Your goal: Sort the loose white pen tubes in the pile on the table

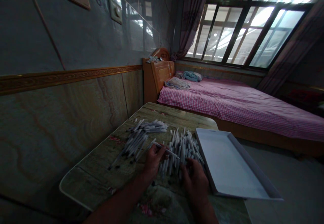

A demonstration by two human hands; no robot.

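Note:
My left hand (153,159) is closed around a slim white pen (170,151), which slants down to the right past the fingertips. Just right of its tip, my right hand (195,180) has bent fingers at the near edge of a loose pile of pens (181,144). Anything between those fingers is hidden. Left of the hands, another heap of pens with dark ends (135,143) lies on the table, with a whiter bunch of pens (154,126) behind it. A small black piece (117,166) lies near the heap. The picture is dim and slightly blurred.
A shallow white tray (233,163) rests along the right side of the patterned table (96,173), overhanging its edge. A tiled wall (76,116) runs close on the left. Beyond the table stands a bed (215,95) with a pink checked sheet, below a window (243,31).

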